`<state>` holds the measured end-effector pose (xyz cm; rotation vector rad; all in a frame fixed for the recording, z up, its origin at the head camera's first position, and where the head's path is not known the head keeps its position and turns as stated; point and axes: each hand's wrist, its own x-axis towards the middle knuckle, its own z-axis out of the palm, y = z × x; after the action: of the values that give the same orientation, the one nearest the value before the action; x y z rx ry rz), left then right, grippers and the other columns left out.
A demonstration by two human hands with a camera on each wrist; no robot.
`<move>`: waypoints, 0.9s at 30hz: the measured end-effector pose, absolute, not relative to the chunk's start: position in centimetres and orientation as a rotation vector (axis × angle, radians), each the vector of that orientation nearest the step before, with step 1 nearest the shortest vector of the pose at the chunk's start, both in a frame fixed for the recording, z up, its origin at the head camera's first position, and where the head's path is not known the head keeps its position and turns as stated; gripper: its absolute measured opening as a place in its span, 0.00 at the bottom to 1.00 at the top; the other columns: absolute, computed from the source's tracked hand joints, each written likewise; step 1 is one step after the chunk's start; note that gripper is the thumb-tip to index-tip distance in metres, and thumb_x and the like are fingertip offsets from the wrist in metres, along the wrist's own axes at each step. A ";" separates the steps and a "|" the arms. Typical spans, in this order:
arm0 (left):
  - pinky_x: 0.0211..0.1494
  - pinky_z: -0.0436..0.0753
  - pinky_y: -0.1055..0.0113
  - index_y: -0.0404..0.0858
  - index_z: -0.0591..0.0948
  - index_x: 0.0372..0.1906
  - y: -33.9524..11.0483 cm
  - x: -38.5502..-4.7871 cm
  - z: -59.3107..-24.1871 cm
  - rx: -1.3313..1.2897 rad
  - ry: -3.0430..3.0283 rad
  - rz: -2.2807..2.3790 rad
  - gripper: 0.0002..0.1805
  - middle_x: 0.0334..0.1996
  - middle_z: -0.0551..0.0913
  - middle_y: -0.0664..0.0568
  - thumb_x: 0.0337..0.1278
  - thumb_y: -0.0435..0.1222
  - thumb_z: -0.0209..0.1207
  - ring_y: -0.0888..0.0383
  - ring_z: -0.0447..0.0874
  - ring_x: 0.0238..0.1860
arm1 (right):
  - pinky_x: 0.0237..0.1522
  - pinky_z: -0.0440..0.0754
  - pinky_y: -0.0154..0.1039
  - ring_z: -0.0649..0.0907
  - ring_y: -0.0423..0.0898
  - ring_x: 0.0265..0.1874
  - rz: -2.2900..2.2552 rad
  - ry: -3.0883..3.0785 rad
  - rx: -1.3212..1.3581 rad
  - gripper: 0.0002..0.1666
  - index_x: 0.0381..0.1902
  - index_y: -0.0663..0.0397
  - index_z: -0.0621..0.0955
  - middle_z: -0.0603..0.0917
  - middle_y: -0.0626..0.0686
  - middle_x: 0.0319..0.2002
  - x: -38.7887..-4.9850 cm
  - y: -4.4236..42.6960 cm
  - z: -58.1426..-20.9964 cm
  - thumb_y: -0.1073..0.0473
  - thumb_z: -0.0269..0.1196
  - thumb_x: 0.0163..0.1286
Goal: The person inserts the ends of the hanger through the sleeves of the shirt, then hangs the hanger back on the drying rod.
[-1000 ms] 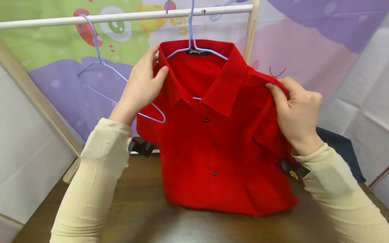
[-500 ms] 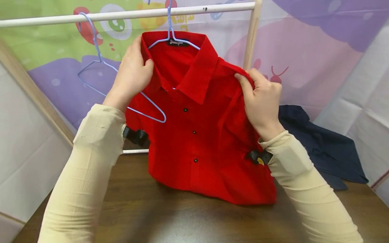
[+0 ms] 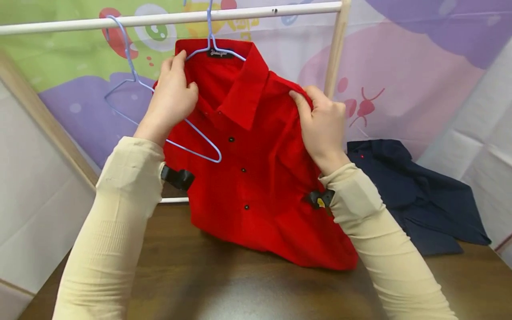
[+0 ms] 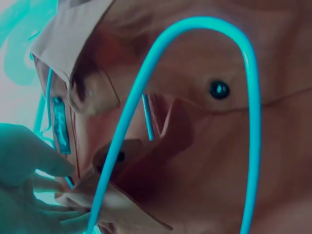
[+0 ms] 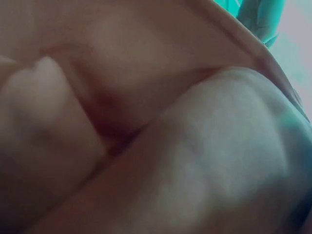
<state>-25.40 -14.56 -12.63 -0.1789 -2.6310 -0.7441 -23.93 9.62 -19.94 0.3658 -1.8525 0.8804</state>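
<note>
A red button-up shirt [image 3: 256, 186] with a dark collar label hangs on a light-blue hanger [image 3: 210, 40]. The hanger's neck crosses the white rail, and its hook tip is cut off by the top edge. At the collar's left side, my left hand [image 3: 170, 98] holds the cloth with the thumb in front; its fingertips are partly hidden. My right hand [image 3: 325, 126] pinches the shoulder seam on the right, thumb toward me. A bare light-blue hanger [image 3: 200, 133] overlaps the shirt's left front, behind my left wrist; its rounded end [image 4: 204, 22] fills the left wrist view.
The white rail [image 3: 156, 20] runs across the top, on a wooden frame with a right post [image 3: 336, 53] and a slanted left leg [image 3: 44, 120]. Dark navy clothing [image 3: 424, 195] lies on the brown table [image 3: 240, 289] at the right. A patterned cloth backdrop stands behind.
Both hands have moved left with the shirt, and its hanger's neck has shifted left along the rail. The shirt's collar sits a little higher. More of the navy clothing shows.
</note>
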 end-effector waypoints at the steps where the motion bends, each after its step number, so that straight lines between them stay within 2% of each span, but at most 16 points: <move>1: 0.70 0.50 0.62 0.38 0.44 0.71 -14.6 -25.4 -12.6 -0.171 -2.640 -0.736 0.33 0.70 0.43 0.42 0.61 0.34 0.37 0.50 0.46 0.70 | 0.25 0.70 0.40 0.76 0.54 0.20 0.880 -1.853 0.371 0.18 0.28 0.59 0.81 0.82 0.57 0.24 -24.1 9.4 -20.0 0.49 0.58 0.64; 6: 0.69 0.54 0.58 0.30 0.50 0.69 -14.8 -25.3 -12.7 -0.118 -2.692 -0.671 0.30 0.70 0.41 0.38 0.61 0.33 0.32 0.43 0.51 0.68 | 0.24 0.72 0.40 0.78 0.53 0.19 0.862 -1.855 0.410 0.17 0.31 0.57 0.81 0.82 0.56 0.22 -24.6 8.4 -20.8 0.49 0.58 0.64; 11: 0.67 0.57 0.54 0.23 0.52 0.65 -14.7 -25.4 -12.9 -0.087 -2.725 -0.613 0.29 0.68 0.43 0.34 0.59 0.32 0.31 0.36 0.56 0.64 | 0.20 0.67 0.38 0.73 0.52 0.14 0.824 -1.856 0.430 0.17 0.27 0.58 0.78 0.73 0.55 0.14 -24.9 8.0 -22.0 0.49 0.57 0.65; 18: 0.69 0.52 0.55 0.22 0.47 0.66 -14.7 -25.6 -13.2 -0.068 -2.754 -0.622 0.31 0.68 0.37 0.31 0.59 0.33 0.31 0.39 0.46 0.69 | 0.16 0.60 0.36 0.66 0.48 0.10 0.744 -1.900 0.437 0.18 0.25 0.57 0.75 0.65 0.53 0.11 -25.0 7.6 -23.5 0.48 0.56 0.66; 27: 0.71 0.46 0.56 0.29 0.42 0.69 -14.3 -25.5 -13.4 -0.046 -2.719 -0.693 0.34 0.70 0.35 0.37 0.64 0.41 0.34 0.43 0.38 0.71 | 0.17 0.60 0.36 0.68 0.49 0.11 0.775 -1.887 0.474 0.19 0.21 0.56 0.73 0.65 0.52 0.10 -25.3 7.4 -24.4 0.49 0.57 0.65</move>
<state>-25.50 -14.26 -13.40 -0.0459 -2.7192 -0.6927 -25.35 7.41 -24.42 0.4741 -1.8867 0.7755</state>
